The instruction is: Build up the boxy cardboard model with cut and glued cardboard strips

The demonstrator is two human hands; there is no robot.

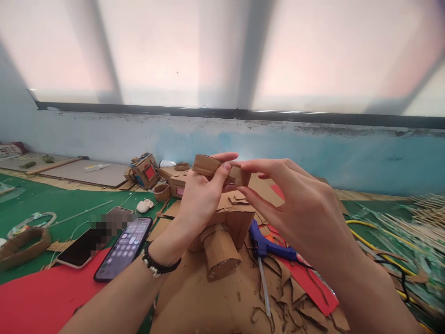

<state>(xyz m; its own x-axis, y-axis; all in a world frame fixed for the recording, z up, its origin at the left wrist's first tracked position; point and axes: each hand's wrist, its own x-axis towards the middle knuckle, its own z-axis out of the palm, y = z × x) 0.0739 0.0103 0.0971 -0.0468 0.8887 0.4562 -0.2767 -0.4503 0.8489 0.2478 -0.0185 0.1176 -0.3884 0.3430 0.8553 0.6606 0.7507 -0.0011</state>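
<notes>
Left grip (203, 195) clamps the cardboard piece (206, 165) midway; right grip (301, 188) pinches its right end.

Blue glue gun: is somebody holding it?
No, the glue gun lies beside cardboard scraps, while the left hand and right hand touch a cardboard piece.

The left grip (203, 190) and right grip (241, 176) hold a cardboard piece (207, 165) above a cardboard cylinder (221, 254).
</notes>
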